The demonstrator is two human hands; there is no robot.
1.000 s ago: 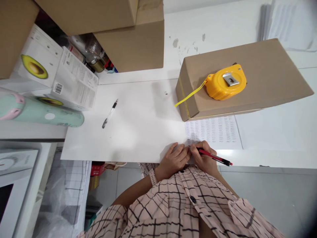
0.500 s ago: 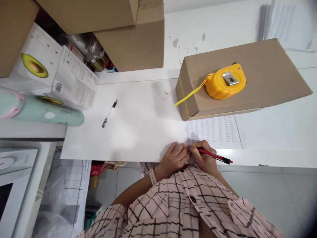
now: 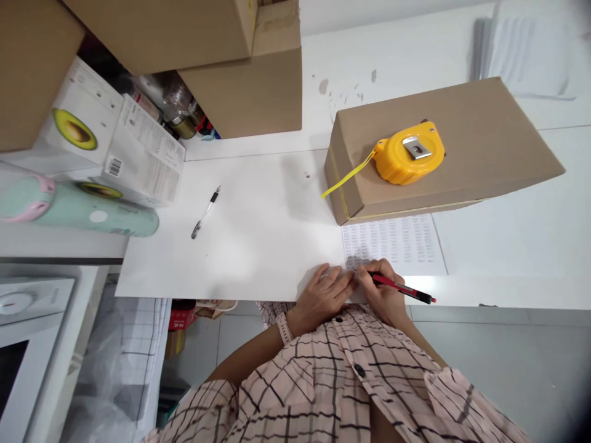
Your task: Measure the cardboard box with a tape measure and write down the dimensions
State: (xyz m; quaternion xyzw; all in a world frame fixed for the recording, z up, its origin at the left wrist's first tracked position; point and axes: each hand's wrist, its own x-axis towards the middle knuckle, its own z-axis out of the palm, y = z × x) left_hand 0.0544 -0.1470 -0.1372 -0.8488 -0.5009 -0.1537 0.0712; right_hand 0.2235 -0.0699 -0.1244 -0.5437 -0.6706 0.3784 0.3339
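Observation:
Between the fingers of my right hand is a red and black pen. Its tip points at the lower left corner of a sheet of paper filled with rows of small writing. My left hand lies flat by the table's front edge, fingers stretched out, its fingertips close to the pen tip and the sheet's corner. The top part of the sheet runs under a closed cardboard box. A yellow tape measure rests on that box, its yellow strap hanging over the left side.
On the white table lies a black and clear pen. Further left are a mint green bottle and white boxes with avocado pictures. Cardboard boxes stack at the back left. Papers lie at the far right.
The view has shifted slightly, so the box and tape measure appear a little further left. My right hand and its pen have moved very little; my left hand stays in place.

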